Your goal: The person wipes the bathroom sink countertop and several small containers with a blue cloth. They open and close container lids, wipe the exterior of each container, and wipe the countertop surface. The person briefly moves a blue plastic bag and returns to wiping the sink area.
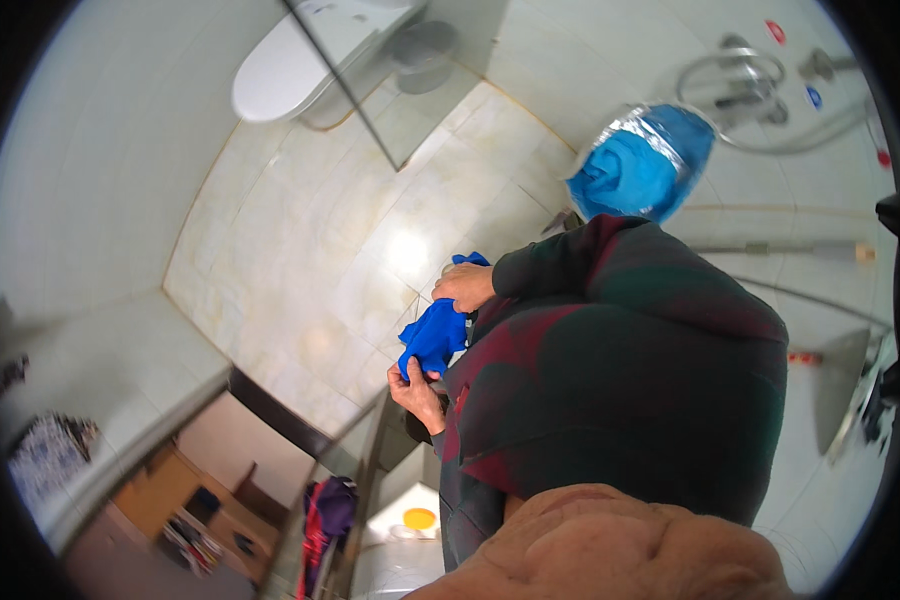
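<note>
A bright blue cloth (433,335) hangs bunched between my two hands, in front of my body. My left hand (417,392) pinches its lower end between thumb and fingers. Above it, my right hand (463,287) is closed on the upper part, and a bit of blue fabric sticks out beyond the fingers. A dark green and maroon sleeve covers my right arm. Most of my left forearm is hidden behind my body.
A pale tiled floor (290,250) stretches ahead. At the back are a white toilet (290,70), a grey bin (422,55) and a glass panel edge (345,90). Right of them are a light-blue bag-like thing (630,165) with silver lining and a shower tap (750,90).
</note>
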Demonstrator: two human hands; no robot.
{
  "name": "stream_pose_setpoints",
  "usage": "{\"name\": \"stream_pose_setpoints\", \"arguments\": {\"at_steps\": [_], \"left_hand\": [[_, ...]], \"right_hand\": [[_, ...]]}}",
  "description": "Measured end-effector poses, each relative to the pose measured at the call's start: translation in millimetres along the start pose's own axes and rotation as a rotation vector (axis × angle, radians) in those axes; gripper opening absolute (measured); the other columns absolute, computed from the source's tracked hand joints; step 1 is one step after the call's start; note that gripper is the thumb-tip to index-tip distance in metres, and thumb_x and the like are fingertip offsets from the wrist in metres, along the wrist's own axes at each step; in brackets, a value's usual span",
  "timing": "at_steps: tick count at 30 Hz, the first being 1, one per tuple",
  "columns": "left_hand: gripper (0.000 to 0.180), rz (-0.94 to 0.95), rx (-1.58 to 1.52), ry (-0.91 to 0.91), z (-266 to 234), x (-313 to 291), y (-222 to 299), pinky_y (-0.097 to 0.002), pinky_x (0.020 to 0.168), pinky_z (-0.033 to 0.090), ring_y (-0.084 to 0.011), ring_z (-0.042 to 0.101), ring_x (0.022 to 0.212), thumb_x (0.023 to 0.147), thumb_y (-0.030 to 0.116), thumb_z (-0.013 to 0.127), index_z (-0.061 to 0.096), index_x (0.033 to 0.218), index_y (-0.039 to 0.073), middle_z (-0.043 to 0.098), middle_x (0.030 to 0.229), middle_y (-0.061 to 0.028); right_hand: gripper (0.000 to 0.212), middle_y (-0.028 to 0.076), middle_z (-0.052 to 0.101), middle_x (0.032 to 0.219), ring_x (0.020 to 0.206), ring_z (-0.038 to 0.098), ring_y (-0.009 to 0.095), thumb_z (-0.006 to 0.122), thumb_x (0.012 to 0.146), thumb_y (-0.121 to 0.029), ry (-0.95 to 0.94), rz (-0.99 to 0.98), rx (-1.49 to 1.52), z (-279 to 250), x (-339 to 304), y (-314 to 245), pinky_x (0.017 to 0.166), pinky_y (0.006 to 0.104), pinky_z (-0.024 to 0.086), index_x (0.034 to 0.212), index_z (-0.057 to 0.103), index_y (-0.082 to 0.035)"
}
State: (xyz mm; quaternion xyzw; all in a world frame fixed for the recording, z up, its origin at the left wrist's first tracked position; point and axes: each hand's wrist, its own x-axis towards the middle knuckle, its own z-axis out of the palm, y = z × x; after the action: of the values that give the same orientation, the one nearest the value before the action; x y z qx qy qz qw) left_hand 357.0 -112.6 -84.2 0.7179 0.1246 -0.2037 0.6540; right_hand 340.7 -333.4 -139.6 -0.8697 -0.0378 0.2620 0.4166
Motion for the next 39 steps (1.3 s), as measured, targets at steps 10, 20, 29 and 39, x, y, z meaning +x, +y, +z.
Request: {"name": "stream_pose_setpoints", "arguments": {"at_steps": [10,20,29,39], "left_hand": [[0.016,0.034,0.234,-0.532,-21,17,19,-0.0224,0.036,0.032,-0.0080,0.042,0.040,0.087,0.009,0.063,0.049,0.084,0.002,0.052,0.064,-0.0033],[0.016,0.028,0.333,-0.748,7,21,54,-0.0232,0.045,0.043,-0.0097,0.051,0.046,0.087,0.009,0.062,0.049,0.082,0.003,0.056,0.069,-0.0054],[0.017,0.019,0.490,-1.002,134,22,57,-0.0213,0.044,0.042,-0.0079,0.050,0.046,0.087,0.012,0.064,0.050,0.081,0.004,0.056,0.067,-0.0039],[0.015,-0.027,0.624,-1.327,195,12,60,-0.0191,0.043,0.037,-0.0052,0.045,0.046,0.086,0.014,0.064,0.055,0.084,0.002,0.053,0.064,-0.0004]], "right_hand": [[0.024,0.014,0.061,0.084,0.084,0.059,0.034,0.059,0.067,-0.015,0.403,0.251,0.116,63,-66,-14,0.071,0.0460,0.045,0.090,0.061,-0.008],[0.029,0.021,0.061,0.086,0.083,0.058,0.037,0.050,0.074,-0.024,0.659,0.277,0.552,78,-138,-45,0.073,0.0449,0.044,0.092,0.059,-0.003],[0.037,0.019,0.062,0.089,0.084,0.059,0.034,0.057,0.073,-0.028,0.847,0.382,0.787,74,-197,1,0.074,0.0412,0.045,0.100,0.060,-0.003],[0.052,0.018,0.063,0.097,0.089,0.060,0.028,0.066,0.075,-0.040,1.101,0.582,0.933,105,-214,-20,0.080,0.0359,0.045,0.111,0.059,-0.002]]}}
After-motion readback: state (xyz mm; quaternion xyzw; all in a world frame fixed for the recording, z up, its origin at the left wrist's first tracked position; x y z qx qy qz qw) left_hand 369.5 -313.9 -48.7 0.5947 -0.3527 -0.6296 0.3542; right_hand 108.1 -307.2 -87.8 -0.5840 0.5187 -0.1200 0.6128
